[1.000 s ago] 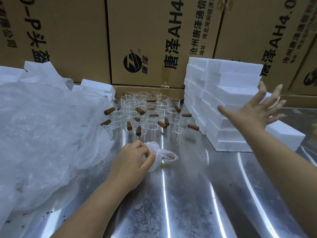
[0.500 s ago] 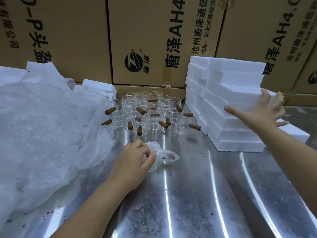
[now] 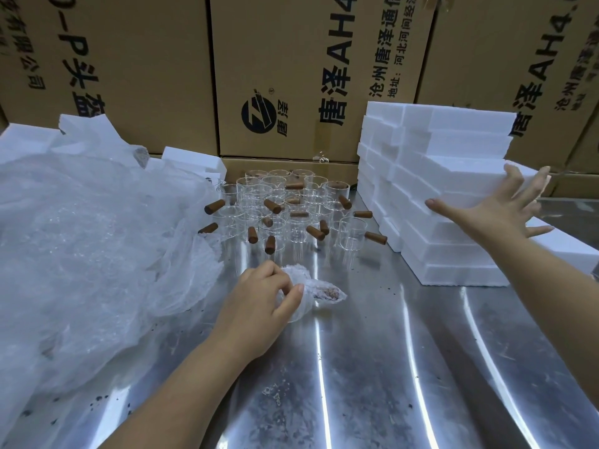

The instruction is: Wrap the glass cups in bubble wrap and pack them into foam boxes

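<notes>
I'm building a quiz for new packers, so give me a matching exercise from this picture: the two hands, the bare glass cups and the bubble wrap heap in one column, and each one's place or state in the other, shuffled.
1. left hand
2. right hand
3. bare glass cups
4. bubble wrap heap

A. piled on the left side of the table
B. spread against the foam box stack
C. grips the wrapped cup
D. stand clustered between heap and stack

Pairs: 1-C, 2-B, 3-D, 4-A.
</notes>
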